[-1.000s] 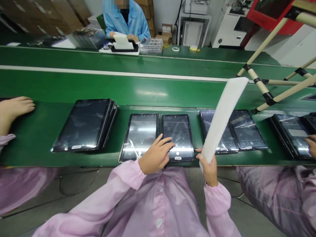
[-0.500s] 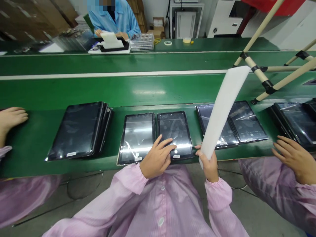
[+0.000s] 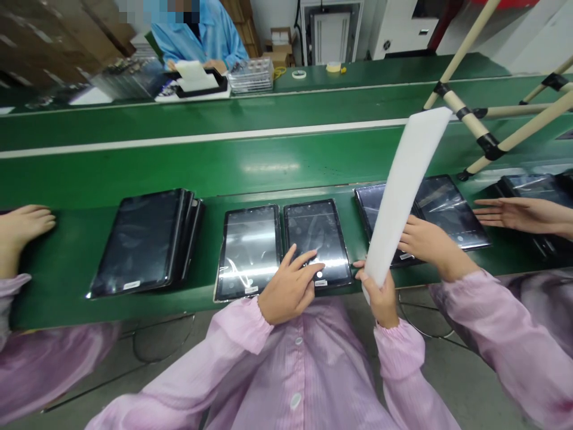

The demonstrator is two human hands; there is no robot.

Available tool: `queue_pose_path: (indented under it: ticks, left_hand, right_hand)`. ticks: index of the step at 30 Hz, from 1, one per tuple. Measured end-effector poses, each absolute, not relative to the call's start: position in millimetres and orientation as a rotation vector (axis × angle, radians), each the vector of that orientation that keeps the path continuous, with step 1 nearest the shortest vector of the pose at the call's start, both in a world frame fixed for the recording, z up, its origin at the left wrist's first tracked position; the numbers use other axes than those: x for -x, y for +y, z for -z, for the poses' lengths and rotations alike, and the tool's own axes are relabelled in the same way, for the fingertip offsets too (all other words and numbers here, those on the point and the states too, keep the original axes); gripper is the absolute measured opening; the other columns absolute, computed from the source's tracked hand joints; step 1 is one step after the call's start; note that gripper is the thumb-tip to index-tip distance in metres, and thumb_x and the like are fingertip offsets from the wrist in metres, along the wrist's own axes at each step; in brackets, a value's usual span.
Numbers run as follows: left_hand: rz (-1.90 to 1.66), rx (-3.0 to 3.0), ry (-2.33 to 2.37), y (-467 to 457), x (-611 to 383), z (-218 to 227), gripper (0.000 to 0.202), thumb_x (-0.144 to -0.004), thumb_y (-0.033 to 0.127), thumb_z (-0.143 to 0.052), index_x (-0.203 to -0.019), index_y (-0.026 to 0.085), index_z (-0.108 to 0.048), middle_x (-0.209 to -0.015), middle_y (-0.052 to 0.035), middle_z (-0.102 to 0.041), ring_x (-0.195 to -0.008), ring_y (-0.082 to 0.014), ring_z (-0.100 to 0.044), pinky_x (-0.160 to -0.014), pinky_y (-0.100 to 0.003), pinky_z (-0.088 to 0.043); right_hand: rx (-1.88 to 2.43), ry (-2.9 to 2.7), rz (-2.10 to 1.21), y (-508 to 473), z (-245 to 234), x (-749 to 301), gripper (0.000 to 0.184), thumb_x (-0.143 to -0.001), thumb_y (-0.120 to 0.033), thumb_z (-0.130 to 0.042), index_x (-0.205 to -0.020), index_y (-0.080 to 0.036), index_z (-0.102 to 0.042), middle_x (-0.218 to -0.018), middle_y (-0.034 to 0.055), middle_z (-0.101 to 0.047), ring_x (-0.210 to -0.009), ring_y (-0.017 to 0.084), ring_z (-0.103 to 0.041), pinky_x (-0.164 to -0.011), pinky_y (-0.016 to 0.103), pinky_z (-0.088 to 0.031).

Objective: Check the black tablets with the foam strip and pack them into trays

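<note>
The left hand [image 3: 289, 289] lay palm-down with fingers spread and reaching forward, its arm bent inward. The right hand [image 3: 380, 295] was raised upright, fingers curled closed.

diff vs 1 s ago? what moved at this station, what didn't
A co-worker's hand on the right came in leftward and now rests on the tablet pair behind the white sheet; their other hand stretched out over the far-right tablets. Unchanged: left hand fingers on the right-hand tablet, right hand gripping the sheet upright, tablet stack in place.
</note>
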State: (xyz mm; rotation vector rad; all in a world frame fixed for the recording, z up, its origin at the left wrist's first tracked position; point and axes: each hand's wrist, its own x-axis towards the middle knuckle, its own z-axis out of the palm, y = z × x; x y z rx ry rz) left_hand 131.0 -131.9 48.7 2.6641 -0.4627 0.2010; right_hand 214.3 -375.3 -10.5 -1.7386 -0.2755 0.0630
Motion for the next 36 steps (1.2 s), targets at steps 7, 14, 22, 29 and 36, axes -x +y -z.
queue_pose_path:
  ticks: [7, 14, 22, 29, 36]
  left_hand:
    - [-0.155, -2.752, -0.387, -114.9, -144.1, -53.0, 0.05, -0.096, 0.01, -0.042, -0.144, 0.015, -0.055, -0.142, -0.0096, -0.067, -0.148, -0.0327, -0.046, -0.129, -0.067, -0.024]
    - [-0.112, -2.918, -0.327, -94.2, -125.7, -65.1, 0.039, -0.097, 0.009, -0.042, -0.127, 0.012, -0.067, -0.123, -0.0118, -0.075, -0.141, -0.0378, -0.054, -0.126, -0.071, -0.026]
    - [-0.218, -2.674, -0.463, -123.0, -118.9, -53.7, 0.043, -0.097, 0.009, -0.041, -0.137, 0.014, -0.055, -0.127, -0.0105, -0.072, -0.141, -0.0287, -0.054, -0.129, -0.064, -0.027]
    - [-0.176, -2.769, -0.433, -127.9, -112.6, -44.9, 0.043, -0.098, 0.01, -0.046, -0.139, 0.013, -0.057, -0.128, -0.0096, -0.073, -0.143, -0.0333, -0.051, -0.129, -0.067, -0.024]
    - [-0.205, -2.833, -0.343, -116.9, -98.6, -49.7, 0.039, -0.098, 0.009, -0.045, -0.132, 0.012, -0.062, -0.12, -0.0096, -0.076, -0.14, -0.0338, -0.055, -0.128, -0.067, -0.024]
  right_hand:
    - [1.673, -0.338, -0.137, -378.9, 18.3, -212.3, 0.03, -0.097, -0.043, -0.07, -0.12, -0.024, -0.064, -0.111, 0.0078, -0.071, -0.099, 0.027, -0.065, -0.088, 0.04, -0.053]
    - [1.683, -0.37, -0.132, -381.1, 19.2, -211.4, 0.028, -0.101, -0.043, -0.067, -0.12, -0.023, -0.065, -0.112, 0.0078, -0.069, -0.106, 0.03, -0.063, -0.098, 0.044, -0.048]
    - [1.713, -0.375, -0.082, -380.3, 19.9, -212.4, 0.023, -0.099, -0.042, -0.07, -0.117, -0.028, -0.07, -0.111, 0.007, -0.071, -0.111, 0.033, -0.064, -0.099, 0.046, -0.049]
    - [1.726, -0.368, -0.07, -379.2, 14.1, -213.4, 0.02, -0.098, -0.04, -0.07, -0.113, -0.027, -0.071, -0.111, 0.0087, -0.072, -0.116, 0.035, -0.063, -0.1, 0.05, -0.049]
    - [1.698, -0.349, -0.104, -379.2, 17.2, -211.9, 0.025, -0.098, -0.042, -0.069, -0.114, -0.023, -0.069, -0.11, 0.0091, -0.071, -0.104, 0.03, -0.065, -0.088, 0.043, -0.052]
